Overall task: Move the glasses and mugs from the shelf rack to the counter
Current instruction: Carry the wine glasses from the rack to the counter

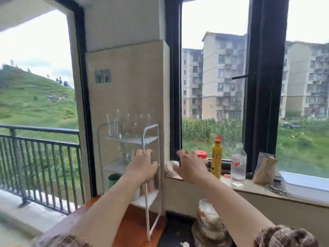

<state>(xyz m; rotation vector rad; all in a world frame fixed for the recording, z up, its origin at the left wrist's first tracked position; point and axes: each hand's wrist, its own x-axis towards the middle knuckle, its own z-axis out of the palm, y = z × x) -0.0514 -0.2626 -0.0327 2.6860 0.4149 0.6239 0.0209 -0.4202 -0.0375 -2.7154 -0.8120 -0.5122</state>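
A white metal shelf rack (152, 132) stands on a wooden counter (131, 227) against a tiled pillar. Several clear glasses (128, 125) stand on its top tier, more glasses (124, 154) on the middle tier, and a green mug (114, 180) on the bottom tier, partly hidden by my left arm. My left hand (142, 165) is stretched out in front of the middle tier, fingers spread, holding nothing. My right hand (191, 166) reaches to the right of the rack, over the window sill, fingers apart and empty.
On the window sill (249, 187) stand a white cup (172, 166), a red-lidded jar (202, 155), a yellow squeeze bottle (216, 157), a clear plastic bottle (238, 164) and a paper bag (265, 169). Stacked bowls (210, 220) sit below. A balcony railing (39, 157) lies left.
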